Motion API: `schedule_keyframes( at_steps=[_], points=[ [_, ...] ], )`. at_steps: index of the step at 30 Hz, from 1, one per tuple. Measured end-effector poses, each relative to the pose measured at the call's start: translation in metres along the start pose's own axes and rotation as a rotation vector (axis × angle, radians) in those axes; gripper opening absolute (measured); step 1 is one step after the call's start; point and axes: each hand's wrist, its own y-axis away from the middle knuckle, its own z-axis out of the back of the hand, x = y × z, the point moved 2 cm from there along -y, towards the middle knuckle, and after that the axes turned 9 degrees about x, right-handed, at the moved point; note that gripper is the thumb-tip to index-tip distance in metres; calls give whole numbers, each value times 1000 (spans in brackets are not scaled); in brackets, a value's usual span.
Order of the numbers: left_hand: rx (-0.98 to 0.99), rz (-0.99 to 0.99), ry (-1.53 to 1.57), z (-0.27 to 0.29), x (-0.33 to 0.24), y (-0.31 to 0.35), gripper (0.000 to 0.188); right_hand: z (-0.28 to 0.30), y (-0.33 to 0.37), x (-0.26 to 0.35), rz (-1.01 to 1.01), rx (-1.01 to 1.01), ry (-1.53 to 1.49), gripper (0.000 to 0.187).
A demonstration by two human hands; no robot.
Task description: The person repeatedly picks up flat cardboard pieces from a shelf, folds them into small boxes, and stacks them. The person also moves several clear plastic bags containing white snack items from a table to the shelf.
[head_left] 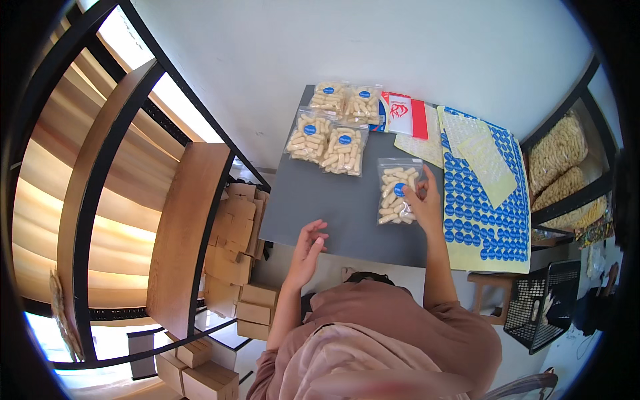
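Pressure from the right hand [423, 195] is pinning the pouch [396, 191] flat on the bench [333, 207] for squaring its sticker [399, 189], while the left hand [308, 247] is hovering open, empty, near the edge.

White wall [280, 60], grey table [347, 213], wooden shelving [180, 233] on the left (bright window light behind).

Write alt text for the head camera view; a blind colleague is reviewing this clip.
Seen from above, a person's right hand presses a blue round sticker onto a clear bag of pale snack sticks on a grey table, while the left hand hovers open at the table's near edge. Four stickered bags lie farther back, and sheets of blue stickers lie to the right.
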Motion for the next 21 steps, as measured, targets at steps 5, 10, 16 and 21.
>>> schedule_keyframes(
  at_steps=[5,10,16,21],
  points=[
    [35,-114,609,-26,6,-11,53,-32,9,61,53,497,-418,76],
    [-157,90,601,-37,17,-14,52,-75,-63,37,-56,367,-5,82],
    [-369,110,774,-20,32,1,49,-95,-120,42,-247,298,275,104],
    [-375,20,739,-20,18,11,46,-107,-128,16,-58,99,99,105]
  ],
)
